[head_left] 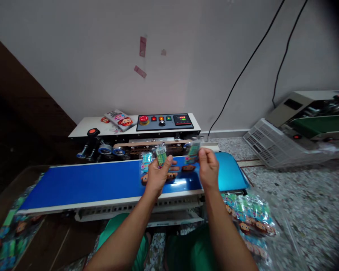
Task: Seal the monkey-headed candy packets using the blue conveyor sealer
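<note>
My left hand (157, 175) is closed on a small clear packet (161, 153) with a barcode and green print, held above the blue conveyor belt. Beside and under that hand is another clear packet (146, 158) with blue-green contents; a brown cartoon head shows at its lower end. Between the thumb and fingers of my right hand (209, 169) is a clear plastic packet (193, 151), blurred, near the sealing band. A brown cartoon head (188, 168) appears below it; I cannot tell whether it belongs to that packet. The blue belt (96, 182) runs under both hands.
Behind the belt stands a band sealer's control panel (165, 122) with a red stop button and lit display. A printed pouch (121, 119) lies on its top. Packets fill a box (14, 226) at left; more packets (250, 212) lie at right, near a white crate (268, 146).
</note>
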Demonstrator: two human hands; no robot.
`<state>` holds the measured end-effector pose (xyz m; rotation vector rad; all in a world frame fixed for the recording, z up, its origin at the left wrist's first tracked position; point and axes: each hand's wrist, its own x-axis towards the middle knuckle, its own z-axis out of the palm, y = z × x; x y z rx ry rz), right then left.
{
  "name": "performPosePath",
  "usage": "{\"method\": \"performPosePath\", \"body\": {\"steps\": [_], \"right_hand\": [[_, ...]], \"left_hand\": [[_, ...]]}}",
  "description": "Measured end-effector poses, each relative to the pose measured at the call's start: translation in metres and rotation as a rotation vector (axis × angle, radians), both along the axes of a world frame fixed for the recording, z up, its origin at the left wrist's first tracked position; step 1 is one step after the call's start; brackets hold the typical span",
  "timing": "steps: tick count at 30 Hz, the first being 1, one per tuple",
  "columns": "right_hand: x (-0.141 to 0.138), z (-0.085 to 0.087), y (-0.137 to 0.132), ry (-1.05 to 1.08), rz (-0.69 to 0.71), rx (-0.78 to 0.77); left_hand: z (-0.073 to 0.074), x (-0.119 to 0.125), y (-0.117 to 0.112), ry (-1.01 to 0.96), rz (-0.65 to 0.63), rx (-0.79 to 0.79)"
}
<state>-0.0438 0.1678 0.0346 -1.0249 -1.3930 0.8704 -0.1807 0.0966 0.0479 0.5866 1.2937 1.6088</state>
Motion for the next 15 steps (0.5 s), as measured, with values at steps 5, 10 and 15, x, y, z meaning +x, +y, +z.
{"method": "performPosePath", "body": {"steps": [5,10,15], "right_hand": [[0.046,-0.010,0.025,-0.473,-0.271,-0.006],[0.045,-0.024,0.039,-0.883,-0.360,-0.143],[0.020,-0.020,0.036,-0.934,-0.201,-0.125]], "left_hand": [[0.005,0.000,-0.002,-0.005,-0.052,0.033],[0.005,0.002,-0.001,0.005,-0.068,0.024],[0.001,0.003,-0.001,0.037,-0.104,0.013]]}}
